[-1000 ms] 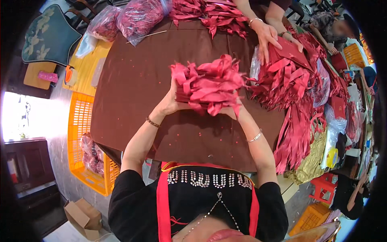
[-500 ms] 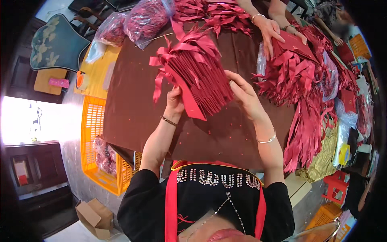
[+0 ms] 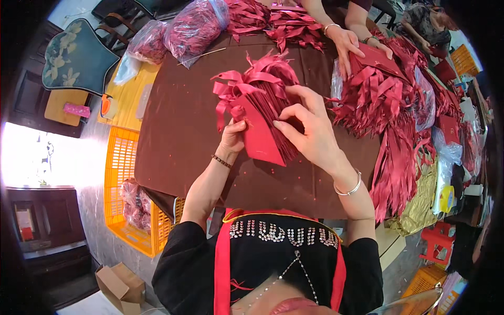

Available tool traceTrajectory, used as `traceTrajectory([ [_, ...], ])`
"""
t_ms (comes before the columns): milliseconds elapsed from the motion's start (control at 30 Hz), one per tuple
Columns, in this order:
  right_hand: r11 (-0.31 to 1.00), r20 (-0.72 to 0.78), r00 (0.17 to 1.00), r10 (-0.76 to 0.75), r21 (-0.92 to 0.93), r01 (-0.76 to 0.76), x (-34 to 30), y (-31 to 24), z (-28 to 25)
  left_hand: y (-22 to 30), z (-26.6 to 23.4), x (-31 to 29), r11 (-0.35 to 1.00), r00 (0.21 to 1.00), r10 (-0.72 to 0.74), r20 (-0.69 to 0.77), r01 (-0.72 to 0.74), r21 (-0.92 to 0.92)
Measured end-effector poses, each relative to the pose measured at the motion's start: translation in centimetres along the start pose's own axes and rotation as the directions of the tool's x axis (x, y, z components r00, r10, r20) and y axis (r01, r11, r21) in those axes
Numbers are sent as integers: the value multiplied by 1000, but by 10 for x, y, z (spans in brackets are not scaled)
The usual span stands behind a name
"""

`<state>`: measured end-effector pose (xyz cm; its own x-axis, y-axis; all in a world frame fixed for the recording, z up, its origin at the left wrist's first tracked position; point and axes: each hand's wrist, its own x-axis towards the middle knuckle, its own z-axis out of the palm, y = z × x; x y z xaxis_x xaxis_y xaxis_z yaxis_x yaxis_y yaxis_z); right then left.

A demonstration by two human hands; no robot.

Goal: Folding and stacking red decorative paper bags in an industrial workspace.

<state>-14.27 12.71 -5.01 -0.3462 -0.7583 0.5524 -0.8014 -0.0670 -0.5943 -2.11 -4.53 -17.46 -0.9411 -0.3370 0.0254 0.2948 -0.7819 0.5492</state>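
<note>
Above the middle of the brown-covered table I hold up a thick stack of dark red cards with ribbons (image 3: pixel 262 134), its looped satin ribbons bunched at the top. My left hand (image 3: pixel 232 137) is closed on the stack's left side, thumb on the front card and the other fingers hidden behind. At the right edge, my right hand (image 3: pixel 310 126) has its thumb and bent fingers closed on the edges of the cards. The front card faces me, smooth and tilted. Whether the right fingertips hold one card or several, I cannot tell.
Across the table, another person's hands (image 3: pixel 346 44) handle red cards over a large ribbon heap (image 3: pixel 378 100). Plastic bags of red ribboned goods (image 3: pixel 194 31) lie at the far left. An orange crate (image 3: pixel 121 157) stands left of the brown tablecloth (image 3: pixel 178 131); ribbons hang over the right edge.
The stack has turned so its front card shows more fully, and it has shifted slightly right. My right hand has moved from supporting the side to gripping the card edges.
</note>
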Motion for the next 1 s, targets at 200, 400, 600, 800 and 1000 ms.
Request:
traceTrajectory([
  [200, 981, 70, 998, 2, 192, -15, 20, 0, 1, -12, -23, -19, 985, 998, -58, 1, 58, -162],
  [400, 947, -186, 969, -162, -305, 100, 99, 47, 4, -49, -32, -37, 892, 980, -157, 119, 192, -408],
  [600, 992, 270, 954, -129, 40, 122, 64, 5, -31, -49, -20, -39, 917, 994, -109, -8, 97, -387],
  [800, 941, 345, 938, -29, -309, 142, 46, -5, -31, -38, -8, -33, 948, 992, -114, 53, 124, -293],
  [1000, 975, 336, 935, -117, -143, 173, 38, -3, -23, -32, -20, -41, 973, 995, -92, 46, 100, -206],
])
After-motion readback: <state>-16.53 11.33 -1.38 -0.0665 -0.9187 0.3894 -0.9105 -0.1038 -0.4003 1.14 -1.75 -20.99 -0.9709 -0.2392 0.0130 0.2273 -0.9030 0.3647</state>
